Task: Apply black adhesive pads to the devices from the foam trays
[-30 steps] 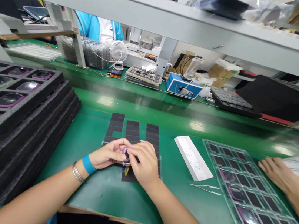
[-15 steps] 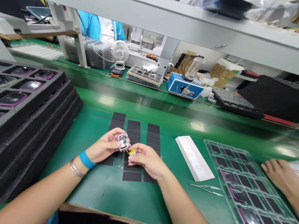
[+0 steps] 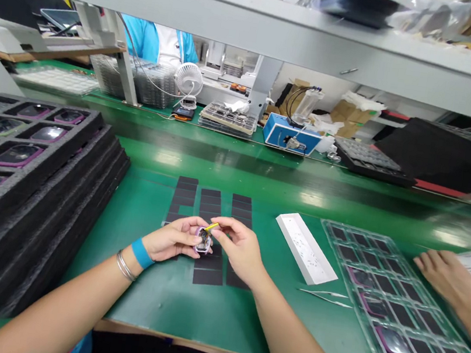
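Currently | left hand (image 3: 171,240) pinches the purple-rimmed device (image 3: 203,243) above the black strips (image 3: 208,277) | right hand (image 3: 242,252) pinches the yellow piece (image 3: 211,227) at its edge | steady hold, light touch, no tugging should serve best

I watch 2 bare forearms (image 3: 69,306) angle inward, the left hand (image 3: 170,241) and the right hand (image 3: 242,254) near each other, each curled in a pinch.

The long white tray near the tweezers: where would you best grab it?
The long white tray is probably best pinched across its long walls, mid-length, from above, by the right hand, once free of the yellow piece: it is narrow, raised-edged and lies uncovered on that hand's side.
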Demonstrator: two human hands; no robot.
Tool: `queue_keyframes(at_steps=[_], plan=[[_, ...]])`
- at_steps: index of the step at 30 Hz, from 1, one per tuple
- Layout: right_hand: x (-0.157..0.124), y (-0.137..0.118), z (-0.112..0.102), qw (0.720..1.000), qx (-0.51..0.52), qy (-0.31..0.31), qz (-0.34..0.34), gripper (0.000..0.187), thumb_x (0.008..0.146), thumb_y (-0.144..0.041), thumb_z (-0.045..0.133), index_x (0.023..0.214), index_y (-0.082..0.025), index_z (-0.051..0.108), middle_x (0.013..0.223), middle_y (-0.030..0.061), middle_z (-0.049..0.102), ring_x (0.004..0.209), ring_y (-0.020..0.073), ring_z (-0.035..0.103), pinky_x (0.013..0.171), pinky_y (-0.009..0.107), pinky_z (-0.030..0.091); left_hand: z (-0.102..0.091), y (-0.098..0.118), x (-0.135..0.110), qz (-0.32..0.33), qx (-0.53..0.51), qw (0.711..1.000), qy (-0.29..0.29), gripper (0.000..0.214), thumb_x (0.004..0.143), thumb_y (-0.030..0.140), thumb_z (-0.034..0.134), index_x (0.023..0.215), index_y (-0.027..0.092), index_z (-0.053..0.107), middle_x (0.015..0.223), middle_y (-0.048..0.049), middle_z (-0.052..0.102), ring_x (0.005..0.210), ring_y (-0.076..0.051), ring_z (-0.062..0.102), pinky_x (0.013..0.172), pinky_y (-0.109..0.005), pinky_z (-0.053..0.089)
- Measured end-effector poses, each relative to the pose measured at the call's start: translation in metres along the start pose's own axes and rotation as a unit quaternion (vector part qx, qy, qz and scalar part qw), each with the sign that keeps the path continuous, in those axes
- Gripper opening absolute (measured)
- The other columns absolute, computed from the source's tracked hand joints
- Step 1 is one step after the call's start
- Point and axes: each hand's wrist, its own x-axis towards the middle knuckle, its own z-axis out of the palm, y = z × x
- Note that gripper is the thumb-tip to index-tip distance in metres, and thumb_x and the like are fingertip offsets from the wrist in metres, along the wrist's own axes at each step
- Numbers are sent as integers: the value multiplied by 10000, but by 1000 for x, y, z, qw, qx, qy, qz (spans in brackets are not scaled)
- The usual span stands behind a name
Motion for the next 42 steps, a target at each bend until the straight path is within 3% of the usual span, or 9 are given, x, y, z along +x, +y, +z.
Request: queue_keyframes(at_steps=[6,11,16,20,22,27,42], plan=[[1,-1,3,990,-135,8,-47,206,827,-178,564,991,-249,667,892,18,666,832,159,614,795,298,476,5,0,1,-8,16,999,31,286,709,151,707,972,141,596,882,-80,652,796,-178,665,668,-247,565],[1,0,9,983,-170,2,-72,221,831,-159,541,988,-245,670,901,27,675,884,172,605,823,317,472,9,-4,6,3,55,995,83,259,716,215,708,936,138,594,821,-80,670,771,-202,680,616,-252,563],[7,14,7,993,-114,35,4,267,836,-231,543,1090,-234,622,1029,57,660,864,168,622,790,320,500,7,-2,10,37,57,984,164,220,721,213,689,895,132,581,848,-92,689,729,-195,680,598,-265,557],[11,28,2,977,-211,-3,34,120,808,-143,549,826,-183,661,906,53,644,795,162,610,751,310,497,1,3,11,96,-1,970,223,174,759,167,630,920,129,577,941,-126,695,889,-207,664,787,-342,536],[12,33,4,957,-287,-39,27,132,777,-82,565,748,-173,656,891,56,628,828,175,592,796,333,481,-1,3,11,103,-21,969,222,164,773,158,611,931,128,579,966,-134,692,949,-212,646,838,-370,514],[10,39,12,923,-380,-53,2,130,763,-72,606,819,-170,669,950,72,608,941,212,553,904,383,431,-1,1,12,99,-28,971,218,166,786,162,606,947,135,575,988,-131,689,929,-201,645,845,-386,500],[20,45,18,935,-350,-40,48,82,770,-121,627,706,-162,658,883,58,555,866,185,553,868,366,440,-2,1,11,97,-43,972,210,183,760,151,633,938,141,589,941,-113,701,894,-199,653,803,-361,508]])
